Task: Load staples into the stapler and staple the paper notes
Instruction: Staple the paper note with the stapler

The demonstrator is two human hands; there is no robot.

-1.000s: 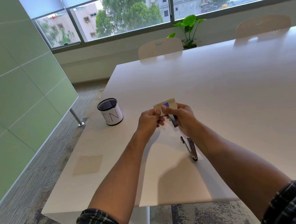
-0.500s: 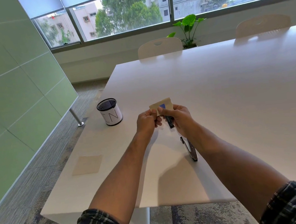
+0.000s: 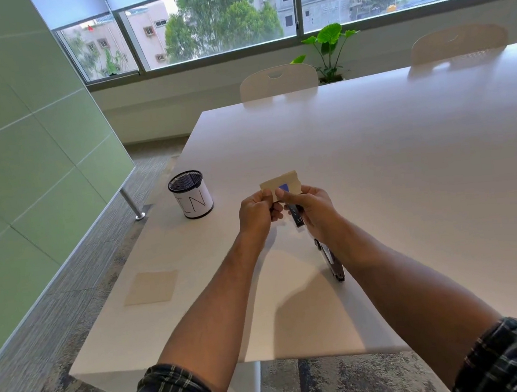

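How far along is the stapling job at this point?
Done: cannot tell whether staples are loaded. In hand: both hands, left hand and right hand, hold a tan note with a dark stapler part under it. Left: another dark stapler piece and a second tan note lie on the table.

Stapler: dark, slim, lying flat on white table. Tan notes with blue patch: held upright above table, beyond stapler. Second tan note: flat on table, well left of stapler.
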